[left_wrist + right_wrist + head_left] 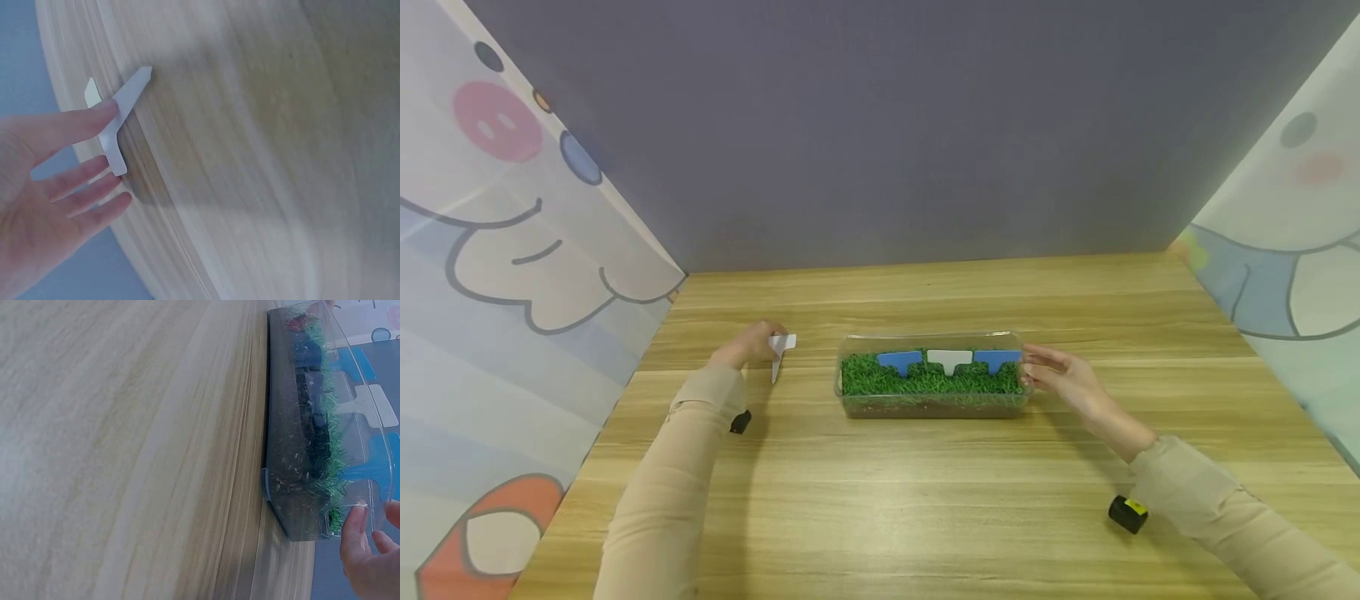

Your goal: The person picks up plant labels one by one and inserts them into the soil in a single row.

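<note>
My left hand [758, 341] pinches a white T-shaped plant label [782, 342] by its crossbar, left of the box, its pointed stem slanting down. In the left wrist view the thumb lies across the label [114, 140] and the other fingers spread below. At the right end of a clear plastic box [934, 408], my right hand [1071, 383] holds the end wall with thumb and fingertips. The box contains green artificial grass [887, 379] over brown soil-like filling. A left blue label [900, 362], a white label [950, 359] and a right blue label [997, 358] stand in the grass.
A wood-grain table [880, 492] lies under everything, with a grey panel [910, 133] at its back. Cartoon-printed curtains [535, 250] hang at both sides. Small black devices sit by the left sleeve [711, 400] and the right sleeve [1187, 483].
</note>
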A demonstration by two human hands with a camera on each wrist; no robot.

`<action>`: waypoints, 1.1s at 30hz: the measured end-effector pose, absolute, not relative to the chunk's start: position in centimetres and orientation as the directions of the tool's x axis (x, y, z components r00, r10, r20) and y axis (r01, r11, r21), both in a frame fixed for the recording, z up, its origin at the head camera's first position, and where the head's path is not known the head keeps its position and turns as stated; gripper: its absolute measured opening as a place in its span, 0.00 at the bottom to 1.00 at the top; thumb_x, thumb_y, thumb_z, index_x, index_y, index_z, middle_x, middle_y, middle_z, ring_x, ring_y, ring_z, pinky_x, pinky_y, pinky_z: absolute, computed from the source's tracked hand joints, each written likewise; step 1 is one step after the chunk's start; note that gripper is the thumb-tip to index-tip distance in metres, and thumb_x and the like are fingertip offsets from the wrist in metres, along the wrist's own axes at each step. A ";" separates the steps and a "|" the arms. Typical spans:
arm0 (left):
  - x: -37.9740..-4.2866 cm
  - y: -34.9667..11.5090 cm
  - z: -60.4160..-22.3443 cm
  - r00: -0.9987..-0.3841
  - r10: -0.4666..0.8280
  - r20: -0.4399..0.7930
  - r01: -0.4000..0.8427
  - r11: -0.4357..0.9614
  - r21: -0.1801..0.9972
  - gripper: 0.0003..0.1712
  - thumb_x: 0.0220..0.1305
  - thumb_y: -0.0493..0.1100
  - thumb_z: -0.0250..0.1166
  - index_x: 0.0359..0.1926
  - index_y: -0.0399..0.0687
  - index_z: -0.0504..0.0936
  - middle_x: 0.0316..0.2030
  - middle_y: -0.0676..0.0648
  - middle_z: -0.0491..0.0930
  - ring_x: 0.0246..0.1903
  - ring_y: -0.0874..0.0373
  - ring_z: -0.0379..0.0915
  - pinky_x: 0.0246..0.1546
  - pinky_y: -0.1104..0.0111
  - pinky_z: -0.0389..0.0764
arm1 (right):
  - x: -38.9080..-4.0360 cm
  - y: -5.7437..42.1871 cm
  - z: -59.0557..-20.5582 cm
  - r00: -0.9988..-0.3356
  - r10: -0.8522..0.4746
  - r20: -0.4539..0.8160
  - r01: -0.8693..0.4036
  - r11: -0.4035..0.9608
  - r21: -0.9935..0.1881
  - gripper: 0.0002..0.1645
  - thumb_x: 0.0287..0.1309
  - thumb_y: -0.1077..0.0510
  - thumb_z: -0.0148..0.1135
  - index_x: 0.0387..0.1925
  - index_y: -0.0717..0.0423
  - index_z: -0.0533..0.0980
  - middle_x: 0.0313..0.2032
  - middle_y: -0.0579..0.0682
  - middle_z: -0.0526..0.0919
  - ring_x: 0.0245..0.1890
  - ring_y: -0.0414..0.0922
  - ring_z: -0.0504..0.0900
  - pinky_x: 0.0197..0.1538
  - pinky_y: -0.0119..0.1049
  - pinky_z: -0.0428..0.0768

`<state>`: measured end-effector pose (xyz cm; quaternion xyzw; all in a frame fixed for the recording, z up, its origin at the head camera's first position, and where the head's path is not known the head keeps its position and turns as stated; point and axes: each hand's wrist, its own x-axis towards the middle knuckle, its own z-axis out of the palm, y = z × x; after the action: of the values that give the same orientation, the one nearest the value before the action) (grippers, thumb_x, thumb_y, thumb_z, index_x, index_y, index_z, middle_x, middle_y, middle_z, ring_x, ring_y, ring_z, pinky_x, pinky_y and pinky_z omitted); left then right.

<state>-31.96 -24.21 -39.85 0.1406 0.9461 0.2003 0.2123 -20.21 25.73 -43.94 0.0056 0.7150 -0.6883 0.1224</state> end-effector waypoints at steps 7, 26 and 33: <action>-31.4 -23.8 -39.3 -0.877 0.321 -0.357 0.170 0.903 0.394 0.31 0.44 0.29 0.64 0.53 0.31 0.69 0.50 0.29 0.67 0.47 0.37 0.65 0.47 0.50 0.70 | -20.2 25.7 -43.8 -0.971 -0.147 -0.187 0.180 0.062 -0.982 0.50 0.40 0.41 0.66 0.61 0.61 0.59 0.47 0.46 0.76 0.39 0.39 0.79 0.44 0.30 0.76; -30.8 -23.6 -38.6 -0.898 0.280 -0.339 0.136 0.911 0.390 0.29 0.43 0.31 0.66 0.50 0.28 0.69 0.45 0.32 0.71 0.45 0.39 0.66 0.46 0.52 0.70 | -20.3 25.8 -44.3 -0.973 -0.144 -0.179 0.173 0.054 -0.983 0.49 0.41 0.43 0.66 0.61 0.61 0.59 0.48 0.50 0.75 0.40 0.41 0.79 0.45 0.31 0.76; -31.0 -23.8 -38.3 -0.898 0.299 -0.322 0.147 0.894 0.422 0.23 0.52 0.31 0.61 0.50 0.27 0.68 0.44 0.28 0.71 0.42 0.39 0.69 0.43 0.54 0.73 | -20.2 25.8 -44.3 -0.973 -0.138 -0.187 0.178 0.075 -0.981 0.49 0.41 0.41 0.65 0.61 0.60 0.59 0.49 0.51 0.74 0.40 0.40 0.79 0.45 0.31 0.76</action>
<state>-30.99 -23.83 -38.33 0.1169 0.9539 0.1978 0.1929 -20.15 25.82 -44.26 0.0136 0.7240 -0.6798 0.1163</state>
